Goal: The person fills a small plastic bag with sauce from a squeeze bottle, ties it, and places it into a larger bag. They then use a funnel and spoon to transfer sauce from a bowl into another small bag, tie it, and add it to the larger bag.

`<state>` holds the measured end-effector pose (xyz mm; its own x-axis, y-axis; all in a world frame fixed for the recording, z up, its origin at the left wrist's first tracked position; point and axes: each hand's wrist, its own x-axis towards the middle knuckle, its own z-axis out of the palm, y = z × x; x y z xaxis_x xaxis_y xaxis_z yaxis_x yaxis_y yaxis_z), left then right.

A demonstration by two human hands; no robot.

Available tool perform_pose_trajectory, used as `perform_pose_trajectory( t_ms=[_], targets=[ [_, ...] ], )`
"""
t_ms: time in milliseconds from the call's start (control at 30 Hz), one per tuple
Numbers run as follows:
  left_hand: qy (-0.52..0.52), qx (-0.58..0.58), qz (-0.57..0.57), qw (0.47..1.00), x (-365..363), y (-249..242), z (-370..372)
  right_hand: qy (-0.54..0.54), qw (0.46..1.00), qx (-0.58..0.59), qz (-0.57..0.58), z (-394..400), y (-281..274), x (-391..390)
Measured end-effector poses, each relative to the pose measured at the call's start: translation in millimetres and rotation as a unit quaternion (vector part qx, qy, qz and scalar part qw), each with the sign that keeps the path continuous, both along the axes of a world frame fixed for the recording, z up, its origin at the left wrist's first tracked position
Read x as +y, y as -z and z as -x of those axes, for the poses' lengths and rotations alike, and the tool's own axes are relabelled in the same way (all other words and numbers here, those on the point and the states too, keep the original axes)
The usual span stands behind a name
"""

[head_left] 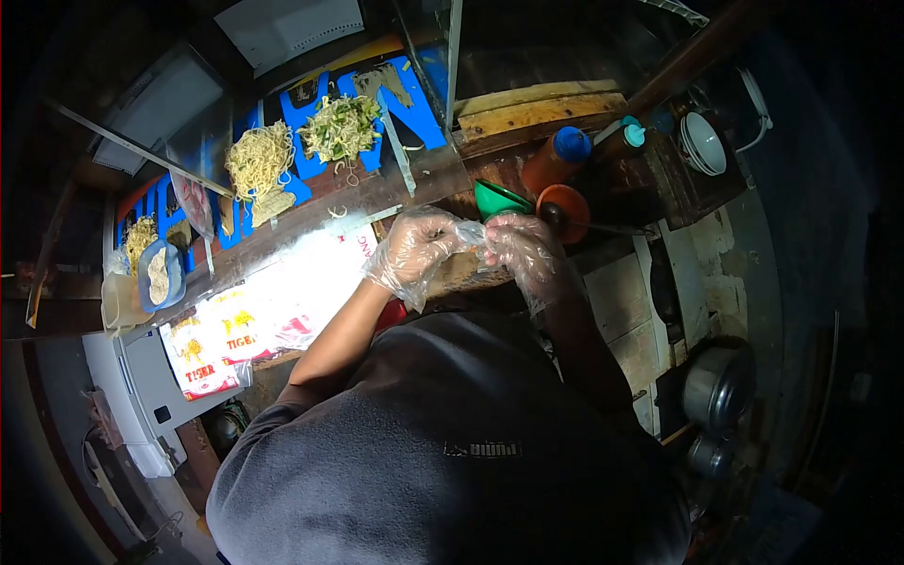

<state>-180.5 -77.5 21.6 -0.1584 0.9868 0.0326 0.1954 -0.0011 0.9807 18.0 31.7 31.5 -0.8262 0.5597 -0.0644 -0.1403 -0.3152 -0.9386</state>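
Both my hands wear thin clear plastic gloves and meet in front of my chest, at the edge of the wooden counter. My left hand (414, 247) is closed, its fingertips pinching a crumpled bit of clear plastic (468, 234). From the other side my right hand (529, 252) is closed on the same plastic. I cannot tell whether this is a small bag or part of a glove. Just beyond my right hand sit a green bowl (499, 199) and an orange bowl (574, 202), the latter with a dark-headed utensil in it.
Noodle heaps (259, 162) and noodles with greens (339, 127) lie in the glass case at left. White wrappers printed TIGER (245, 330) cover the near counter beside a blue tub (162, 278). A blue-capped orange bottle (551, 165) and white bowls (704, 143) stand right. Metal pots (718, 384) sit lower right.
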Motion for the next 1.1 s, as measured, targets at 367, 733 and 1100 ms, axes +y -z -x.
perform_pose_trajectory(
  t_ms=[367,733,1100],
  targets=[
    [0.051,0.212,-0.121,0.968,8,-13,2,0.104,0.897,0.082,-0.421,-3,28,-9],
    [0.002,0.164,-0.090,0.982,9,-4,2,0.081,0.984,-0.074,0.139,10,-32,-4],
    [-0.010,0.080,0.027,0.996,4,-5,-6,0.077,0.992,0.003,0.096,3,-4,13]
  ],
)
